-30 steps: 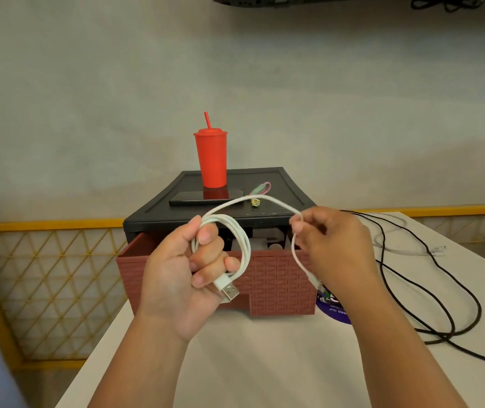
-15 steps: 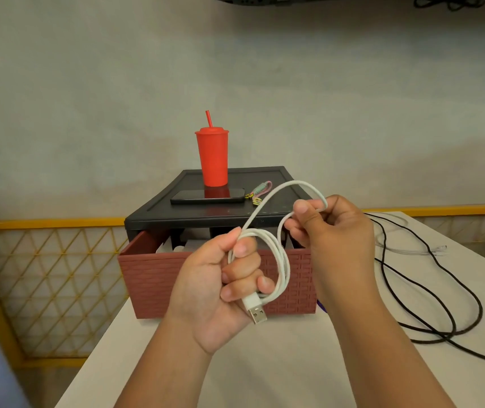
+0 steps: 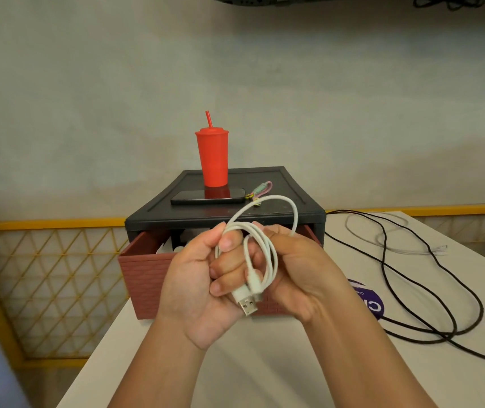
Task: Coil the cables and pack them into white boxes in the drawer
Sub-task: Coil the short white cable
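As the left hand (image 3: 195, 285) and right hand (image 3: 304, 270) grip the white cable (image 3: 273, 257), they half-hide the drawer (image 3: 144, 275).

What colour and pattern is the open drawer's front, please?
The drawer front is reddish-brown with a brick-like pattern, clearest in the head view.

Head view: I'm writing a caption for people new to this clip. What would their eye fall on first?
Centre frame, the left hand grips a coiled white cable, its USB plug poking out below, while the right hand holds the loose loop. Behind them a bright red cup stands on the black drawer unit, whose brick-red drawer is open.
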Available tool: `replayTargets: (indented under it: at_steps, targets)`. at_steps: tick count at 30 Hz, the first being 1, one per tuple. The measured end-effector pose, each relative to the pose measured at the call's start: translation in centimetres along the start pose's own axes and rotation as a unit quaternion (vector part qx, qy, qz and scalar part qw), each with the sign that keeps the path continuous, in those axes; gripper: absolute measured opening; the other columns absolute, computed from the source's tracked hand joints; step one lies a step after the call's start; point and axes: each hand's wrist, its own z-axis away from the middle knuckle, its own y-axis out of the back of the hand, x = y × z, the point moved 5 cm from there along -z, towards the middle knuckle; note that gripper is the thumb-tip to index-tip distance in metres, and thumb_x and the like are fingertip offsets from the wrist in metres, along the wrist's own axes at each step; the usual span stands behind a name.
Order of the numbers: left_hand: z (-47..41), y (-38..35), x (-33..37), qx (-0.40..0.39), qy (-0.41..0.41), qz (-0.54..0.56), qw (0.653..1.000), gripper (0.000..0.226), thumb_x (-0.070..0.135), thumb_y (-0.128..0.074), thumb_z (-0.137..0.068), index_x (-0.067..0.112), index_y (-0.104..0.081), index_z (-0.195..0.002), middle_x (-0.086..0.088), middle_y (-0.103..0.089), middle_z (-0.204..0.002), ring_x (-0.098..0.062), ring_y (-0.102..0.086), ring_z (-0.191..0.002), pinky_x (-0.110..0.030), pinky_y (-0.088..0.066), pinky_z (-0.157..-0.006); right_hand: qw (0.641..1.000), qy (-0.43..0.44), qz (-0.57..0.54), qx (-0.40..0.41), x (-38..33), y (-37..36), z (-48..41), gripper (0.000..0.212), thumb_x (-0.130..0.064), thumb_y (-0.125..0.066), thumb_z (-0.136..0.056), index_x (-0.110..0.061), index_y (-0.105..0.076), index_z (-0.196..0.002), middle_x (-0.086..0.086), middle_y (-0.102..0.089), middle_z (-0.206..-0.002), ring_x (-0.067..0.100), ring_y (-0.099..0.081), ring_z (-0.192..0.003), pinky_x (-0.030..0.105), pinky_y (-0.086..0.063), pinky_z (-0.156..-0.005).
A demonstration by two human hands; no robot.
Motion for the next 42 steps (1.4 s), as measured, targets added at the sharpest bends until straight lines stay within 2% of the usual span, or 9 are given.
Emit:
replayTargets:
  at_steps: [2, 4, 8, 12, 16, 25, 32, 39, 42]
  targets:
    - [0.4, 0.4, 1.0, 0.102, -0.068, -0.078, 0.989, 0.032, 0.029, -0.054, -0.081, 0.014, -0.051, -0.053, 0.005, -0.025, -0.036, -0.007, -0.018, -0.033, -0.02, -0.044, -0.058, 1.0, 0.016, 0.019, 0.009, -0.5, -0.1, 0.5, 0.029, -0.012, -0.057, -0.086, -0.004, -0.063, -0.059, 0.006, -0.055, -0.048, 0.013, -0.052, -0.041, 0.022, -0.049, -0.043]
    - [0.8, 0.2, 1.7, 0.156, -0.117, -0.15, 0.969, 0.038, 0.032, -0.05, -0.083, 0.016, -0.048, -0.048, 0.008, -0.021, -0.037, -0.004, -0.017, -0.03, -0.021, -0.041, -0.055, 0.999, 0.016, 0.03, -0.001, -0.8, -0.3, 1.0, 0.024, -0.027, -0.063, -0.073, -0.004, -0.06, -0.067, 0.006, -0.056, -0.053, 0.014, -0.054, -0.043, 0.021, -0.049, -0.043]
    - [1.2, 0.1, 2.4, 0.194, -0.173, -0.251, 0.932, 0.033, 0.034, -0.043, -0.075, 0.018, -0.048, -0.045, 0.009, -0.022, -0.038, -0.005, -0.02, -0.031, -0.022, -0.041, -0.053, 0.997, -0.017, 0.064, -0.048, -0.1, -0.7, 1.0, 0.042, -0.042, -0.067, -0.063, -0.005, -0.062, -0.081, 0.008, -0.058, -0.069, 0.017, -0.056, -0.055, 0.025, -0.05, -0.052]
    - [1.4, 0.2, 2.9, 0.215, -0.204, -0.311, 0.903, 0.038, 0.036, -0.043, -0.079, 0.019, -0.047, -0.045, 0.009, -0.021, -0.038, -0.005, -0.018, -0.035, -0.019, -0.037, -0.049, 0.982, -0.038, 0.139, -0.121, 0.8, -1.5, 1.0, 0.033, -0.027, -0.069, -0.078, -0.01, -0.059, -0.104, 0.012, -0.061, -0.088, 0.021, -0.061, -0.078, 0.034, -0.047, -0.074]
    - [1.6, 0.4, 3.5, 0.243, -0.219, -0.347, 0.879, 0.041, 0.032, -0.043, -0.084, 0.019, -0.048, -0.045, 0.008, -0.021, -0.041, -0.005, -0.018, -0.035, -0.017, -0.026, -0.04, 0.97, -0.035, 0.232, -0.062, 0.9, -0.7, 1.1, 0.027, -0.015, -0.064, -0.084, -0.018, -0.057, -0.11, -0.001, -0.064, -0.08, 0.005, -0.062, -0.063, 0.022, -0.053, -0.061]
    - [1.5, 0.3, 3.5, 0.247, -0.233, -0.327, 0.882, 0.053, 0.024, -0.033, -0.096, 0.018, -0.05, -0.046, 0.008, -0.021, -0.04, -0.007, -0.019, -0.034, -0.025, -0.038, -0.053, 0.935, -0.019, 0.346, -0.069, -1.2, 0.6, 1.7, 0.035, 0.001, -0.063, -0.083, -0.019, -0.061, -0.112, -0.002, -0.067, -0.068, 0.009, -0.065, -0.059, 0.015, -0.048, -0.051]
    - [1.2, 0.0, 2.8, 0.223, -0.23, -0.222, 0.921, 0.048, 0.025, -0.034, -0.095, 0.015, -0.045, -0.05, 0.007, -0.021, -0.04, -0.006, -0.019, -0.033, -0.023, -0.041, -0.045, 0.875, -0.027, 0.473, -0.098, -4.3, 3.5, 3.4, 0.021, 0.001, -0.061, -0.083, -0.018, -0.069, -0.085, 0.001, -0.067, -0.062, 0.008, -0.062, -0.052, 0.014, -0.045, -0.047]
    - [2.1, 0.3, 4.7, 0.23, -0.25, -0.193, 0.92, 0.05, 0.026, -0.032, -0.096, 0.018, -0.046, -0.049, 0.009, -0.022, -0.039, -0.005, -0.019, -0.03, -0.02, -0.04, -0.043, 0.839, -0.037, 0.543, -0.002, -6.4, 8.6, 4.0, 0.026, 0.002, -0.06, -0.085, -0.014, -0.073, -0.07, 0.008, -0.068, -0.066, 0.011, -0.061, -0.057, 0.016, -0.047, -0.052]
    - [1.7, 0.2, 3.9, 0.221, -0.23, -0.191, 0.928, 0.05, 0.026, -0.033, -0.095, 0.018, -0.047, -0.047, 0.009, -0.022, -0.039, -0.006, -0.019, -0.031, -0.021, -0.04, -0.044, 0.778, -0.025, 0.628, 0.011, -6.1, 8.8, 3.4, 0.021, -0.005, -0.064, -0.084, -0.019, -0.073, -0.072, -0.001, -0.071, -0.07, 0.005, -0.063, -0.066, 0.018, -0.051, -0.063]
